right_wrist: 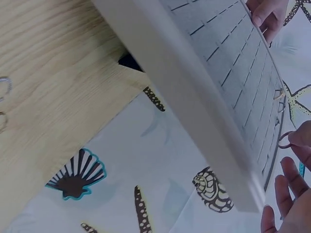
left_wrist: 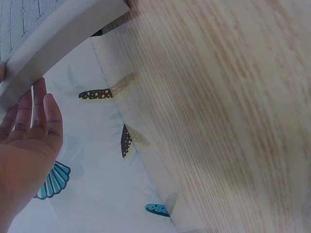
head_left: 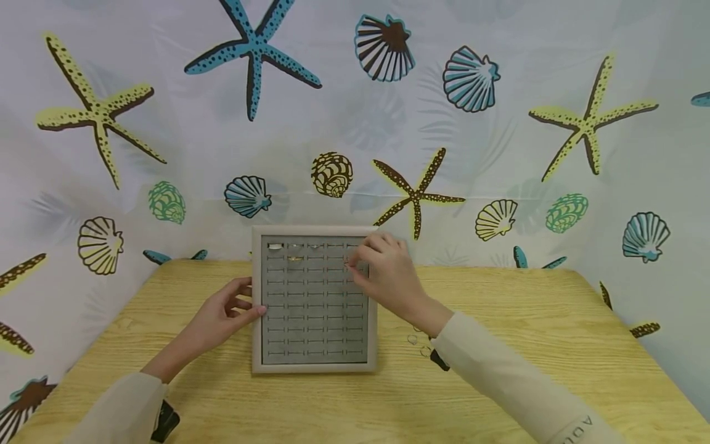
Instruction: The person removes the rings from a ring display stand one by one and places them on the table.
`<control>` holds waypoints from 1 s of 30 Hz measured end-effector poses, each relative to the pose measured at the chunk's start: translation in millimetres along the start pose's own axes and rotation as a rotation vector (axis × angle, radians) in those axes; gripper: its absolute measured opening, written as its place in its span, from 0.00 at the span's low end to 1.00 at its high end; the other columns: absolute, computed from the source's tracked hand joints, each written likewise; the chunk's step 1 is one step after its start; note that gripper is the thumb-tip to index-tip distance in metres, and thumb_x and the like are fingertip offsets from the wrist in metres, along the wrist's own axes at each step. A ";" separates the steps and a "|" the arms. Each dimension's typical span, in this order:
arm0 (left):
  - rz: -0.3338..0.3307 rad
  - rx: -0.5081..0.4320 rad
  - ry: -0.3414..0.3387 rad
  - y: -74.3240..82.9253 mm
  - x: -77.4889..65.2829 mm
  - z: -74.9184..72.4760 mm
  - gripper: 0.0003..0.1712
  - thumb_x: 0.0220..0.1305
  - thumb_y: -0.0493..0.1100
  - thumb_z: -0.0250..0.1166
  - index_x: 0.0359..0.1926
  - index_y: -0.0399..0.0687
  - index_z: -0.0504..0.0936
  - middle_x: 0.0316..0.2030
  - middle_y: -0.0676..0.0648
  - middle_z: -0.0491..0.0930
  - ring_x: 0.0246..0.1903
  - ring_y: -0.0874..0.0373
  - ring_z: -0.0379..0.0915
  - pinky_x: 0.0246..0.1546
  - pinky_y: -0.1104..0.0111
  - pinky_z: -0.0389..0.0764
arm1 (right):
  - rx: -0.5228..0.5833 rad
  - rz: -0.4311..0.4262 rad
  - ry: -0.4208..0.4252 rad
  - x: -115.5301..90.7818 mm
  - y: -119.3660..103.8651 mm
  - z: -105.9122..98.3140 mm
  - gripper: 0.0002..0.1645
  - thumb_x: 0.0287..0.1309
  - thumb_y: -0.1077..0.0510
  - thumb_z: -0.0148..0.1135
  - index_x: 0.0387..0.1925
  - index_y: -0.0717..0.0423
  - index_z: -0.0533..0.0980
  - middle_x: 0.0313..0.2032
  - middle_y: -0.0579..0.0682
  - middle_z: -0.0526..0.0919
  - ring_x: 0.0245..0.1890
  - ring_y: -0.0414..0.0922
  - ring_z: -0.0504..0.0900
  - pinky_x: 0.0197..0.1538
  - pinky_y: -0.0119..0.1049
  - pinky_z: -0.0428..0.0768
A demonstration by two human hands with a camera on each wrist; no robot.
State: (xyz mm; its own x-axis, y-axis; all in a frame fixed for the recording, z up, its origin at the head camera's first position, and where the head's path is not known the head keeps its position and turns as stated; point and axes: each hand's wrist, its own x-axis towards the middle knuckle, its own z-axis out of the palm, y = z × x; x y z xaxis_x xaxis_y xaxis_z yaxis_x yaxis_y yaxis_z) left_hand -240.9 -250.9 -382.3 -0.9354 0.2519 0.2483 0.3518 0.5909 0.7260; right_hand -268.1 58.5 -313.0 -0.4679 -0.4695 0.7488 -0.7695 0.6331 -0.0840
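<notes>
A ring display board point(head_left: 316, 333) with a pale frame and grey slotted pad stands tilted upright on the table. My left hand point(head_left: 224, 311) grips its left edge, thumb on the front and fingers behind. At the board's upper right, my right hand point(head_left: 388, 271) pinches a small ring point(right_wrist: 280, 141) between thumb and fingertip, close in front of the slots. Several rings sit in the top rows, among them a wide silver ring point(head_left: 275, 246) and a gold-coloured ring point(head_left: 295, 259).
Loose rings, including a silver ring point(right_wrist: 9, 88), lie on the wooden table point(head_left: 499, 320) right of the board, partly hidden by my right forearm. A white cloth point(head_left: 344, 123) printed with shells and starfish hangs behind and at both sides. Black pieces point(head_left: 439, 360) show at the sleeves.
</notes>
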 end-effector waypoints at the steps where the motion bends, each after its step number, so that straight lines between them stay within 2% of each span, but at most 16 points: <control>1: 0.001 0.000 0.000 -0.1 0.1 0.0 0.30 0.61 0.49 0.60 0.62 0.47 0.63 0.48 0.42 0.73 0.41 0.55 0.75 0.36 0.71 0.75 | 0.002 0.005 0.003 -3.0 2.2 -2.2 0.04 0.49 0.59 0.65 0.26 0.47 0.77 0.32 0.44 0.77 0.37 0.45 0.71 0.40 0.44 0.66; 10: 0.000 -0.002 0.004 -0.8 0.7 -0.3 0.30 0.61 0.48 0.60 0.62 0.47 0.63 0.47 0.42 0.74 0.40 0.56 0.75 0.36 0.71 0.75 | 0.012 0.070 0.010 -36.3 26.9 -17.4 0.06 0.47 0.61 0.66 0.26 0.48 0.77 0.31 0.44 0.76 0.34 0.44 0.69 0.36 0.39 0.59; 14: -0.001 -0.003 0.002 -0.7 0.7 0.3 0.30 0.61 0.48 0.60 0.62 0.47 0.63 0.47 0.42 0.74 0.40 0.56 0.75 0.36 0.71 0.75 | -0.011 0.098 -0.006 -55.0 38.1 -19.8 0.07 0.46 0.61 0.67 0.26 0.48 0.76 0.31 0.45 0.76 0.33 0.44 0.69 0.37 0.41 0.63; 18: 0.003 -0.006 0.000 -0.7 0.9 0.6 0.30 0.61 0.48 0.60 0.62 0.47 0.63 0.47 0.42 0.74 0.39 0.56 0.75 0.36 0.71 0.75 | -0.056 0.125 -0.049 -75.2 50.0 -20.0 0.07 0.45 0.62 0.67 0.25 0.47 0.76 0.31 0.44 0.77 0.32 0.44 0.69 0.37 0.42 0.65; 30: 0.011 -0.002 -0.003 1.2 0.5 -0.6 0.29 0.61 0.48 0.60 0.62 0.47 0.63 0.47 0.42 0.74 0.40 0.56 0.75 0.37 0.68 0.75 | -0.166 0.190 -0.183 -129.3 90.0 -22.0 0.09 0.43 0.61 0.70 0.23 0.45 0.76 0.30 0.43 0.76 0.30 0.43 0.68 0.33 0.38 0.61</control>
State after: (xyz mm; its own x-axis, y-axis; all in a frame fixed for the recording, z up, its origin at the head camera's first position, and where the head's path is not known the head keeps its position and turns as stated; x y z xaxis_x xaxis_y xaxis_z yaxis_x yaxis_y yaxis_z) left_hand -240.9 -250.5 -380.9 -0.9314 0.2606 0.2540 0.3617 0.5864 0.7248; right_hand -267.4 189.7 -402.9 -0.6789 -0.4265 0.5976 -0.5861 0.8051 -0.0911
